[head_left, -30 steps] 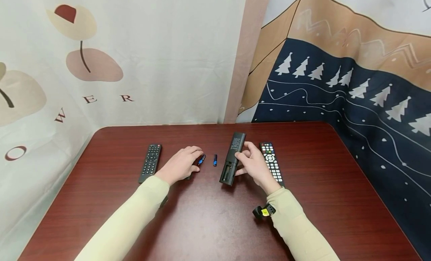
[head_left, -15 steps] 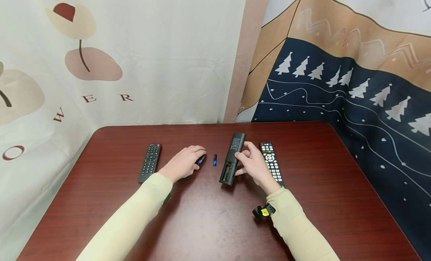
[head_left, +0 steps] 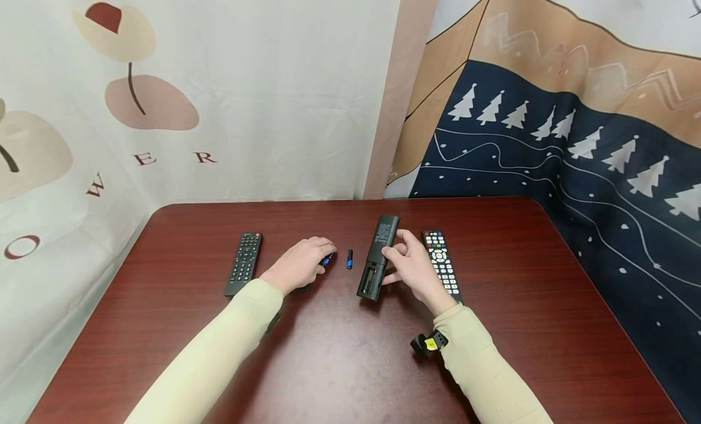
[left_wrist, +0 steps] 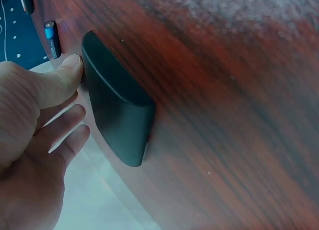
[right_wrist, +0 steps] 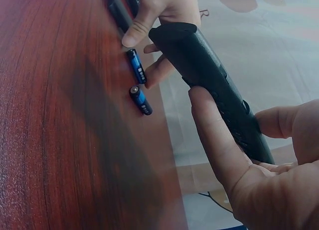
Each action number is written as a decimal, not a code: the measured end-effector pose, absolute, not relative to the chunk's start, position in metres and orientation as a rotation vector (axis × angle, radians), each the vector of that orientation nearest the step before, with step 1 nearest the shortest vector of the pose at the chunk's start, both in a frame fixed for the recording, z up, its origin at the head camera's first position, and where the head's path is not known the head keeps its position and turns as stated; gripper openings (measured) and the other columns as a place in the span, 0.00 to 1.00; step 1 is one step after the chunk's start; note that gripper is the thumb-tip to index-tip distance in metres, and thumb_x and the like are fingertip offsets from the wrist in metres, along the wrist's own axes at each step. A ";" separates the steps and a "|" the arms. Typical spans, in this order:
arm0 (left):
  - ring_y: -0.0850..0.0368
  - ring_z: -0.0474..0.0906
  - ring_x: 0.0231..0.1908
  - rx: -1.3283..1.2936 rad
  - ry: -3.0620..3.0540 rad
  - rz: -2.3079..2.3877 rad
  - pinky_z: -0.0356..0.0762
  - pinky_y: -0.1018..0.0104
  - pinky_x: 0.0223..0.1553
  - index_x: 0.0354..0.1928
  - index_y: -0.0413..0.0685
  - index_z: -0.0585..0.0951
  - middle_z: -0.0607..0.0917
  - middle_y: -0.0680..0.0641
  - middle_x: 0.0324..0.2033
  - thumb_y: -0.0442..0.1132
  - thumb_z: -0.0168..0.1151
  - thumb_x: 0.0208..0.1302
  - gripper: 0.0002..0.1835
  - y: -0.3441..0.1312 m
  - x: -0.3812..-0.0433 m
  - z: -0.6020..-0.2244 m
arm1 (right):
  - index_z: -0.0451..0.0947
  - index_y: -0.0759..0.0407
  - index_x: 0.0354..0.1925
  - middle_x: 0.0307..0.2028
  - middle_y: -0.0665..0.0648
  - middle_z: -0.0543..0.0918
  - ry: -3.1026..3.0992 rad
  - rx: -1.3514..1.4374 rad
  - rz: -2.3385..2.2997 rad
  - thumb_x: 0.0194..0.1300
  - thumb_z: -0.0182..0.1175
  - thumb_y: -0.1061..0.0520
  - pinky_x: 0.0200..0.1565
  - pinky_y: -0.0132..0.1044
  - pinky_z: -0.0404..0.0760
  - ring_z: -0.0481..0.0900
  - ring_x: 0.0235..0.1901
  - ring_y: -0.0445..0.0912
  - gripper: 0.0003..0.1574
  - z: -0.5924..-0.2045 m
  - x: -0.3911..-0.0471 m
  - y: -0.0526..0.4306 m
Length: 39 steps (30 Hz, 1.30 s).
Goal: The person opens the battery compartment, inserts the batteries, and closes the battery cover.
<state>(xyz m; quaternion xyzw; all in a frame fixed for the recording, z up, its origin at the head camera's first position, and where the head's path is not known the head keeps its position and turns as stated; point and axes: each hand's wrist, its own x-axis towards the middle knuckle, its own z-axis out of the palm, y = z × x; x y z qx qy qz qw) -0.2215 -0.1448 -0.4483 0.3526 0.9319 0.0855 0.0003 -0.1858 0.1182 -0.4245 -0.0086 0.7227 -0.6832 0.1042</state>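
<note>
My right hand (head_left: 412, 267) holds a black remote control (head_left: 378, 257), raised and tilted, back side up. Its battery bay (head_left: 373, 279) is uncovered at the near end. My left hand (head_left: 298, 266) is low over the table, its thumb and fingertips around a blue-and-black battery (right_wrist: 135, 66); part of this battery is hidden from above. A second battery (head_left: 350, 260) lies on the table between the hands. Under the left hand sits a smooth black piece (left_wrist: 117, 100), mostly hidden in the head view; its kind cannot be told.
One black remote (head_left: 244, 264) lies at the left of the table. Another remote with white buttons (head_left: 441, 260) lies behind my right hand. The dark red wooden table (head_left: 328, 363) ends against printed curtains (head_left: 274, 107). A small camera (head_left: 429, 344) is worn on the right wrist.
My left hand has shifted slightly right and forward over the battery, covering more of it. My right hand and the remote it holds have stayed in place.
</note>
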 end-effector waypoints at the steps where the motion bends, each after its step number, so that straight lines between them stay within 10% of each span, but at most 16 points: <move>1: 0.44 0.78 0.61 1.107 2.929 0.267 0.76 0.50 0.64 0.60 0.36 0.81 0.83 0.41 0.57 0.30 0.74 0.61 0.24 -0.145 -0.221 -0.448 | 0.58 0.65 0.74 0.49 0.73 0.81 2.132 -0.026 -2.013 0.76 0.52 0.64 0.32 0.46 0.90 0.87 0.37 0.51 0.33 -0.424 -0.186 0.118; 39: 0.47 0.81 0.52 1.152 3.043 0.486 0.79 0.54 0.58 0.53 0.40 0.83 0.85 0.45 0.50 0.32 0.73 0.63 0.17 -0.156 -0.204 -0.451 | 0.60 0.65 0.73 0.49 0.73 0.82 2.109 -0.040 -2.032 0.76 0.51 0.65 0.31 0.46 0.90 0.88 0.37 0.52 0.31 -0.428 -0.186 0.113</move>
